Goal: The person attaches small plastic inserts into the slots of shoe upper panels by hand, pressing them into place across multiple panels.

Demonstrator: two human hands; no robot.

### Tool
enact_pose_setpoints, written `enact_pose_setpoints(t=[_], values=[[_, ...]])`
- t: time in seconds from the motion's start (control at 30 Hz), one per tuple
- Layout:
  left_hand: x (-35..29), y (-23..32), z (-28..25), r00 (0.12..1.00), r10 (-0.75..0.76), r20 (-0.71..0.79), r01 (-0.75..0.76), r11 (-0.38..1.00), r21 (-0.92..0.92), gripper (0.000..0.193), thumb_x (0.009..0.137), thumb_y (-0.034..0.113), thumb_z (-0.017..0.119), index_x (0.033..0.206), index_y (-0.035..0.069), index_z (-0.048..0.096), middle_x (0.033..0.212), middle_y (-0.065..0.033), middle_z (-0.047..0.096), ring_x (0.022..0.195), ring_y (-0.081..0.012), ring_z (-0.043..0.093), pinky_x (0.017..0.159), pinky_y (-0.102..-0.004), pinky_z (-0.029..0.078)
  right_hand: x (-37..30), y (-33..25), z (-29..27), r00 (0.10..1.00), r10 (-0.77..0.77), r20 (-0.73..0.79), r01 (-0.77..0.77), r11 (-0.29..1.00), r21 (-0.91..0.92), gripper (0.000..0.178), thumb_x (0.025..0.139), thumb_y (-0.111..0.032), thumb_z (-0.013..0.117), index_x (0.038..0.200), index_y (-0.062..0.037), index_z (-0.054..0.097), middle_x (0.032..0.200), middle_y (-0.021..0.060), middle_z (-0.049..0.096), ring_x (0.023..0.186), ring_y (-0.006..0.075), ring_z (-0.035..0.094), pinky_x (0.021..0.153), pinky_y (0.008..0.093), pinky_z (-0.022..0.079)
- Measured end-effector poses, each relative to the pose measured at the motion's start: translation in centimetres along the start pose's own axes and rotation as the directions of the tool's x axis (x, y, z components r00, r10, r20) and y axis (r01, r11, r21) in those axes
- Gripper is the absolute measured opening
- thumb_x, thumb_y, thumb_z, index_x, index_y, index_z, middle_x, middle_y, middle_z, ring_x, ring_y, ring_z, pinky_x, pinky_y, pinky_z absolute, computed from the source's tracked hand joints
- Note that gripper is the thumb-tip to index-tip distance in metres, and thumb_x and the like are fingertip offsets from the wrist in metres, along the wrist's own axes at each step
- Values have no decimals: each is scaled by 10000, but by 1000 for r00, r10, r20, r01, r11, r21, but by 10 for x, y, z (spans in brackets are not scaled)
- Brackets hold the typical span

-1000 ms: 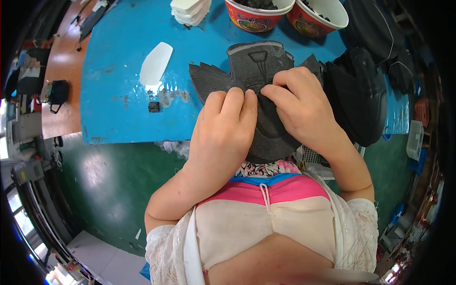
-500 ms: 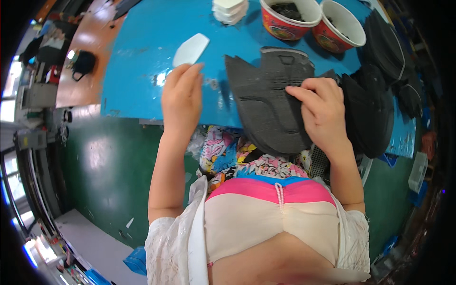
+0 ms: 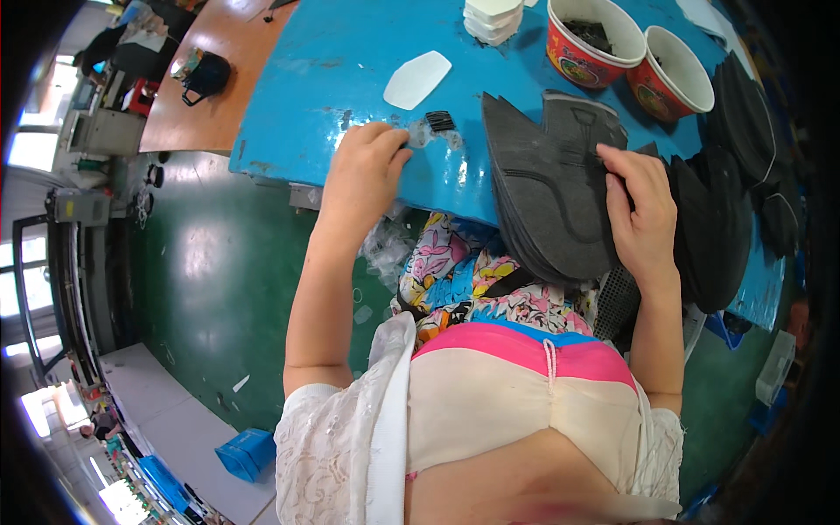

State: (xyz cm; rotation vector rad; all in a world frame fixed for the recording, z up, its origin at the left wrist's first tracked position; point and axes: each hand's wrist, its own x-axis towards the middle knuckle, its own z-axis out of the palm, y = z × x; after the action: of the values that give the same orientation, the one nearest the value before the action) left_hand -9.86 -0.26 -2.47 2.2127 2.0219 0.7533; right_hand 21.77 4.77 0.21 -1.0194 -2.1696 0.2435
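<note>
While the right hand (image 3: 643, 197) lies over the three-o'clock edge of the dark stack of pads (image 3: 560, 206), its fingers bent and loosely spread, the left hand (image 3: 363, 171) rests at nine o'clock near the table's edge with its fingers curled narrow; whether either pinches something small, I cannot tell. The stack sits on the blue table (image 3: 306, 105), its lower end jutting past the near edge over the person's lap. At ten o'clock from it lie a small bundle of black strips (image 3: 440, 121) and, just beyond, a flat white piece (image 3: 418, 80); a pile of white pieces (image 3: 492, 19) stands at eleven. Two red bowls crowd the far side, the larger-looking bowl (image 3: 573, 66) between twelve and one, the other bowl (image 3: 656, 98) between one and two. More dark pads (image 3: 713, 232) hem in the right hand at three, with a tied bundle (image 3: 744, 122) at two. Farther off, a brown table (image 3: 188, 114) stands between nine and ten, and a blue bin (image 3: 245, 453) at eight.
</note>
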Motion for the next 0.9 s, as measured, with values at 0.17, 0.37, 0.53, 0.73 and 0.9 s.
enact_pose_setpoints(t=[0.17,0.37,0.53,0.73,0.9], values=[[-14,63,-8,962,-226,151,217,300,-929,206,959,129,596,1116,-1,623,1136,-138,659,1019,-181,612,836,-325,488,-4,-17,-14,969,2,-245,19,996,83,262,783,31,709,1034,-36,672,982,115,651,888,240,622,746,309,498],[-23,113,16,996,-13,93,91,-101,-991,209,1007,126,516,1170,8,572,1154,-132,665,1036,-139,607,787,-235,474,-17,-61,-3,929,324,181,-322,463,826,162,853,2,692,1002,0,628,949,42,657,860,88,615,774,221,491],[-24,126,22,999,-30,36,37,46,-998,194,1006,85,504,1167,4,577,1183,-136,652,1015,-121,612,786,-231,491,-27,-61,-5,867,430,253,-429,383,818,143,858,-1,686,987,-1,626,949,38,661,850,84,614,761,225,495],[-26,126,29,998,-39,49,52,75,-996,208,992,26,510,1187,2,575,1183,-132,652,986,-107,616,790,-233,507,-26,-57,-3,971,240,-17,-188,800,570,180,797,34,705,953,-26,638,891,85,672,786,181,653,694,276,513],[-23,129,30,997,-22,-75,-68,216,-974,262,873,-62,635,1125,3,606,1122,-123,674,944,-158,642,754,-252,516,-26,-56,-1,964,254,-76,-180,838,514,218,750,68,713,913,-36,611,872,98,665,756,246,643,669,301,507]])
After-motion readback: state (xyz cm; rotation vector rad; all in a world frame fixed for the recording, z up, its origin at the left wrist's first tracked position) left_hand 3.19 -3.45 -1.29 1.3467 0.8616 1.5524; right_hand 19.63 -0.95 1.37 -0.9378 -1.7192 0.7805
